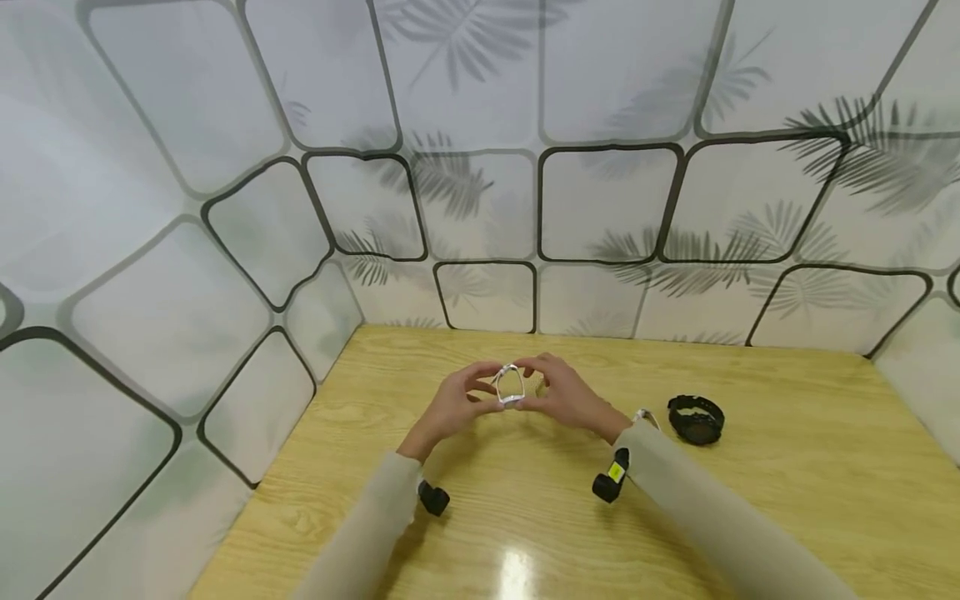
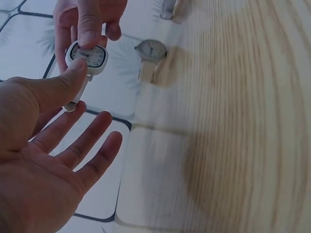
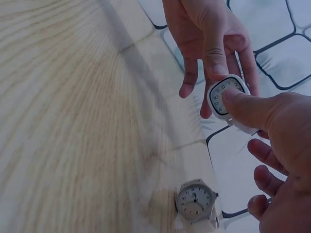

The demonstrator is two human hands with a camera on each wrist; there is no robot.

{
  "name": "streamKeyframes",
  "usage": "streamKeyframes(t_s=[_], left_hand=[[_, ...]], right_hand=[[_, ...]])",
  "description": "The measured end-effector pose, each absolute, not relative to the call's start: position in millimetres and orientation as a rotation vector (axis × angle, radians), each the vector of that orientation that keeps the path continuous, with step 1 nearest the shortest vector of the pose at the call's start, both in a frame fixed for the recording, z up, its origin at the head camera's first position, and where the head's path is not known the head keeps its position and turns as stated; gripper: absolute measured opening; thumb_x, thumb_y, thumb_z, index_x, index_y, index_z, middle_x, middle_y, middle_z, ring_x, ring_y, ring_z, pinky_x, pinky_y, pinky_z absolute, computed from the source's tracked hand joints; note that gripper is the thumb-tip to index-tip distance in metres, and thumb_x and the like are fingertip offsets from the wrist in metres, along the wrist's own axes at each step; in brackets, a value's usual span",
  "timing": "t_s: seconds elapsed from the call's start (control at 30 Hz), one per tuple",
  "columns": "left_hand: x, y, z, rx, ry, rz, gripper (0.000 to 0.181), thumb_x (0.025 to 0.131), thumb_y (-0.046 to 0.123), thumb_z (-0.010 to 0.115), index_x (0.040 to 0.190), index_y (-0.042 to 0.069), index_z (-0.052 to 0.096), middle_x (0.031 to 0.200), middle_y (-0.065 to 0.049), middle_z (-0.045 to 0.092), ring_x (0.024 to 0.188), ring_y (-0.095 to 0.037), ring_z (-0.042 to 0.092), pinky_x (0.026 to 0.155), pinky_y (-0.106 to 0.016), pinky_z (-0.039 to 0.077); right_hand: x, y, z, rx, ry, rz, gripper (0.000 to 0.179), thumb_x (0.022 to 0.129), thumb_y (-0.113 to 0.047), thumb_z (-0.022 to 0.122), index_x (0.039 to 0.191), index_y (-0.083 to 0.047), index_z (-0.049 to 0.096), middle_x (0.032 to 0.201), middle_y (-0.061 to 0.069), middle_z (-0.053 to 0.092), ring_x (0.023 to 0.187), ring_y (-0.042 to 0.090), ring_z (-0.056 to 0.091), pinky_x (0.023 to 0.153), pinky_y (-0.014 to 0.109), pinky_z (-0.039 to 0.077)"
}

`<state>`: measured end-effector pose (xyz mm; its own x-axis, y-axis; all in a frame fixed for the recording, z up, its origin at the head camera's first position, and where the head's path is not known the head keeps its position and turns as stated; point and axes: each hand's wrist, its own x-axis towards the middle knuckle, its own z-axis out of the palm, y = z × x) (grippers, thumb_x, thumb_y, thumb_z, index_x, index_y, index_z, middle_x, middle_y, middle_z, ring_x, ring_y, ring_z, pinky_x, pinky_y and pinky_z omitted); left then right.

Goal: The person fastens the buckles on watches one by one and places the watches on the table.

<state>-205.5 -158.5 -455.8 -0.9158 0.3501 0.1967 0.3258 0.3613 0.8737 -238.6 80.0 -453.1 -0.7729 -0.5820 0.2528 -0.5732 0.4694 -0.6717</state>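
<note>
A white wristwatch [image 1: 512, 398] with a rounded-square dial is up between both hands, its strap bent into a loop. My left hand [image 1: 456, 403] pinches it from the left, and my right hand [image 1: 567, 393] from the right. In the left wrist view both thumbs press on the watch face [image 2: 95, 57], covering part of it. Left fingertips touch the strap [image 2: 80, 92] behind, while the other left fingers spread loosely. The right wrist view shows the right thumb lying over the dial [image 3: 218, 99], with the lower fingers curled apart from it.
A black watch [image 1: 697, 420] lies on the wooden table [image 1: 810, 467] at the right. Another wristwatch with a round dial [image 3: 196, 200] stands near the right hand. A pale strap [image 1: 647, 418] shows behind the right sleeve. Patterned fabric walls [image 1: 480, 208] enclose the table's back and sides.
</note>
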Motion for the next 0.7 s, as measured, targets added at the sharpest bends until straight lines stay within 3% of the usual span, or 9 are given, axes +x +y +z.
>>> streamKeyframes(t_s=[0.3,0.53,0.7], left_hand=[[-220.0,-179.4,-458.9,0.564,2.743,1.426,0.053,0.09,0.01,0.082,0.139,0.009,0.062,0.138,-0.01,0.063,0.108,-0.027,0.064,0.084,-0.039,0.057],[-233.7,-189.2,-464.3,0.529,2.834,1.279,0.049,0.087,0.014,0.085,0.133,0.009,0.067,0.131,-0.007,0.068,0.094,-0.021,0.057,0.079,-0.035,0.05],[-240.4,-193.6,-468.8,0.521,2.833,1.255,0.048,0.087,0.013,0.085,0.131,0.007,0.068,0.129,-0.009,0.069,0.093,-0.023,0.058,0.078,-0.034,0.049]], right_hand=[[-257.4,51.6,-449.2,-1.073,2.737,-0.96,0.064,0.088,-0.033,0.084,0.14,-0.005,0.06,0.114,0.006,0.068,0.109,0.033,0.059,0.1,0.054,0.04],[-271.7,35.8,-455.7,-1.004,2.739,-0.865,0.062,0.087,-0.04,0.084,0.136,-0.008,0.063,0.113,0.002,0.069,0.101,0.026,0.053,0.092,0.05,0.044],[-277.6,27.8,-458.5,-0.955,2.718,-0.839,0.062,0.087,-0.039,0.084,0.136,-0.007,0.063,0.113,0.003,0.07,0.104,0.029,0.054,0.098,0.056,0.042]])
